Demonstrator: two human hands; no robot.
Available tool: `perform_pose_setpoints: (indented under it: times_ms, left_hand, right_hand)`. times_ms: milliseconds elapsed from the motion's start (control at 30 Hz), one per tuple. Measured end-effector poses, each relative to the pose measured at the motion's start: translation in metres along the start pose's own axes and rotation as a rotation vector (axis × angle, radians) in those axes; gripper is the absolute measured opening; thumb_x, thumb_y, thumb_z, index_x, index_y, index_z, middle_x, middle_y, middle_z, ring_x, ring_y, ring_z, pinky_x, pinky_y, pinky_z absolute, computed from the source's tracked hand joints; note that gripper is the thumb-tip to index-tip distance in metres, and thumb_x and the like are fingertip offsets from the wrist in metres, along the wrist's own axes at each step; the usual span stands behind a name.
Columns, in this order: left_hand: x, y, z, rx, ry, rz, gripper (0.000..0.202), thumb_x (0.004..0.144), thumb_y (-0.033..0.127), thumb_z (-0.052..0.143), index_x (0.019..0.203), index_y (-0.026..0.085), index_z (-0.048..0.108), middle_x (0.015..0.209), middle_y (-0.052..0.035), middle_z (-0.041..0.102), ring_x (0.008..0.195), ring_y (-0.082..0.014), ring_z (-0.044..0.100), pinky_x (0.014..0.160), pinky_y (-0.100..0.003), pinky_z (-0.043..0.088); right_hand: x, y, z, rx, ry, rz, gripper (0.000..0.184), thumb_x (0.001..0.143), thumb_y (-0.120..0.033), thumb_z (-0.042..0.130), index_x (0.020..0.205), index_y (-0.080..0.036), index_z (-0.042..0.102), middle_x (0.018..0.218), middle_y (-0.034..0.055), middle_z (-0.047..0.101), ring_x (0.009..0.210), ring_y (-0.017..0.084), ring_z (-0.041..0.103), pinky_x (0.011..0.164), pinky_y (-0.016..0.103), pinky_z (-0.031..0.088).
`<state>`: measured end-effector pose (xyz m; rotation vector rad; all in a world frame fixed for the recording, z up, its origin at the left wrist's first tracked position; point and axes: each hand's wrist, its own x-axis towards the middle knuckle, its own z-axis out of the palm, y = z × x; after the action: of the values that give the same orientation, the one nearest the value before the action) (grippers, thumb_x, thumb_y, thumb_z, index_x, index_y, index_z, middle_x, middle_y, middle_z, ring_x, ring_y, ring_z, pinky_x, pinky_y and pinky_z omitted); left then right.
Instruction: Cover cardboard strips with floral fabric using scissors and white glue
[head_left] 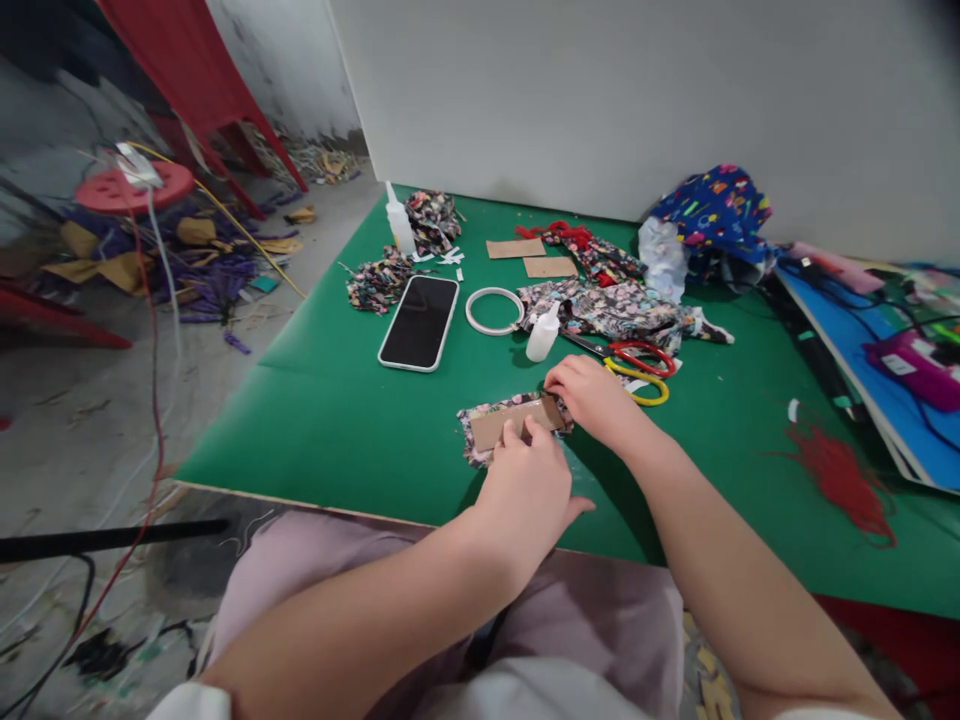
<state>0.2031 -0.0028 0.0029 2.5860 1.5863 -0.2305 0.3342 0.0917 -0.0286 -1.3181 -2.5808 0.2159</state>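
Note:
A small brown cardboard strip (501, 424) lies on a piece of floral patterned fabric (472, 432) near the front of the green table (337, 420). My left hand (525, 485) presses down on the near edge of the cardboard and fabric, fingers curled on it. My right hand (592, 395) pinches the right end, folding the fabric over the cardboard. A small white glue bottle (541, 335) stands just behind the work, with red and yellow scissors (637, 368) to its right.
A black phone (418, 322) lies face up beside a white ring (493, 310). Further back are another glue bottle (399, 224), fabric scraps (379, 282), two cardboard pieces (532, 257), more floral cloth (615, 310) and a blue print bundle (716, 210). Red threads (840, 475) lie at right.

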Motion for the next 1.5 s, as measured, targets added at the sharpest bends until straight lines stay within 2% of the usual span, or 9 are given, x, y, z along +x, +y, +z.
perform_pose_setpoints:
  times_ms: [133, 300, 533, 767, 1033, 1300, 1500]
  left_hand:
    - [0.0, -0.001, -0.001, 0.004, 0.024, 0.017, 0.076, 0.073, 0.06, 0.048, 0.117, -0.003, 0.049, 0.121, -0.0274, 0.047, 0.107, -0.0392, 0.047, 0.08, -0.04, 0.045]
    - [0.001, -0.001, -0.004, -0.047, -0.025, -0.004, 0.075, 0.074, 0.058, 0.049, 0.12, -0.001, 0.047, 0.122, -0.0259, 0.046, 0.109, -0.0401, 0.045, 0.079, -0.041, 0.046]
    - [0.002, -0.001, -0.008, -0.055, -0.042, -0.009, 0.073, 0.074, 0.057, 0.05, 0.122, 0.001, 0.046, 0.124, -0.0248, 0.046, 0.109, -0.0388, 0.046, 0.078, -0.04, 0.047]
    - [0.002, -0.001, -0.006, -0.057, -0.042, 0.002, 0.074, 0.074, 0.057, 0.049, 0.121, 0.0, 0.047, 0.124, -0.025, 0.046, 0.109, -0.0385, 0.046, 0.078, -0.04, 0.047]
    - [0.003, -0.003, -0.006, -0.048, -0.016, 0.019, 0.074, 0.075, 0.058, 0.047, 0.12, -0.001, 0.047, 0.12, -0.0259, 0.049, 0.104, -0.038, 0.05, 0.076, -0.04, 0.047]
    - [0.005, -0.005, -0.011, -0.028, -0.037, 0.024, 0.066, 0.079, 0.054, 0.045, 0.115, -0.001, 0.051, 0.114, -0.0252, 0.052, 0.095, -0.0353, 0.055, 0.065, -0.037, 0.049]
    - [0.005, -0.003, -0.011, 0.007, -0.045, 0.015, 0.063, 0.077, 0.051, 0.05, 0.112, -0.001, 0.053, 0.113, -0.025, 0.051, 0.096, -0.0361, 0.054, 0.065, -0.037, 0.049]
  right_hand:
    - [-0.002, -0.001, 0.0, -0.004, -0.002, -0.019, 0.015, 0.082, -0.012, 0.042, 0.08, -0.015, 0.057, 0.084, 0.0085, 0.057, 0.081, 0.02, 0.047, 0.075, 0.032, 0.04]
    - [-0.005, 0.0, -0.005, 0.157, -0.03, 0.029, 0.015, 0.082, -0.013, 0.042, 0.081, -0.016, 0.057, 0.082, 0.0062, 0.057, 0.081, 0.018, 0.051, 0.074, 0.03, 0.041]
    - [-0.004, -0.001, -0.006, 0.225, -0.033, 0.098, 0.024, 0.083, -0.017, 0.046, 0.1, -0.014, 0.061, 0.091, 0.0082, 0.062, 0.086, 0.018, 0.055, 0.078, 0.03, 0.043]
    - [-0.005, 0.0, -0.005, 0.227, -0.024, 0.075, 0.02, 0.08, -0.023, 0.052, 0.093, -0.015, 0.066, 0.087, 0.0071, 0.063, 0.084, 0.017, 0.056, 0.077, 0.029, 0.043]
    - [-0.003, -0.001, -0.006, 0.209, -0.003, 0.109, 0.014, 0.08, -0.015, 0.05, 0.077, -0.015, 0.063, 0.078, 0.0051, 0.06, 0.076, 0.015, 0.054, 0.071, 0.027, 0.042]
    - [-0.005, 0.001, -0.007, 0.211, -0.02, 0.075, 0.013, 0.081, -0.014, 0.048, 0.076, -0.016, 0.061, 0.079, 0.0047, 0.058, 0.078, 0.015, 0.052, 0.071, 0.027, 0.041]
    - [-0.008, 0.002, -0.006, 0.196, -0.026, 0.069, 0.012, 0.081, -0.013, 0.048, 0.076, -0.016, 0.059, 0.079, 0.0046, 0.058, 0.078, 0.016, 0.052, 0.071, 0.027, 0.04]
